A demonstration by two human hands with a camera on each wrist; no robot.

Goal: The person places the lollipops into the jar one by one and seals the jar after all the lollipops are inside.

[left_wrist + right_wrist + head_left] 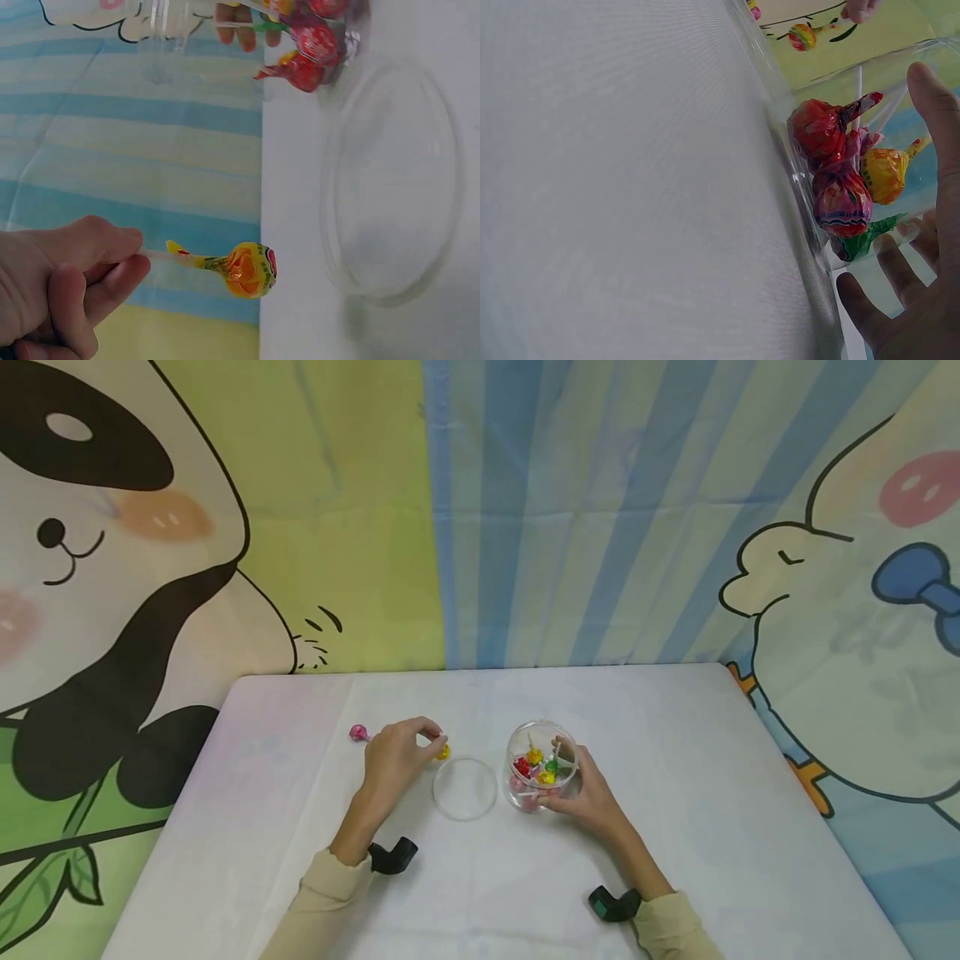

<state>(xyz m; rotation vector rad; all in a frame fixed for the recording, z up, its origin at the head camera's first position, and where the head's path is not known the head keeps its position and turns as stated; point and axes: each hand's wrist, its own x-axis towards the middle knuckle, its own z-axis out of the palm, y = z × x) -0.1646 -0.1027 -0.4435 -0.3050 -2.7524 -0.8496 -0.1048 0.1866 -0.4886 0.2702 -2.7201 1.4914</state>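
Pink-wrapped ball lollipop [357, 732] on the white-covered counter [480, 893], left of centre, person's left hand [392, 763] beside it, fingers clamped on a yellow-wrapped ball lollipop's [246, 273] pale stick, clear round plastic lid [465, 789] lower centre, lollipop-filled clear plastic jar [510, 787], right hand's [588, 795] fingers curled round it.

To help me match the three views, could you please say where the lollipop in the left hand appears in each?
Head: lollipop slightly left of centre, below the middle, by the left hand.
Left wrist: lollipop at lower centre, held by its stick.
Right wrist: lollipop near the top edge, right of centre.
Shared landmark: the clear jar, in all three.
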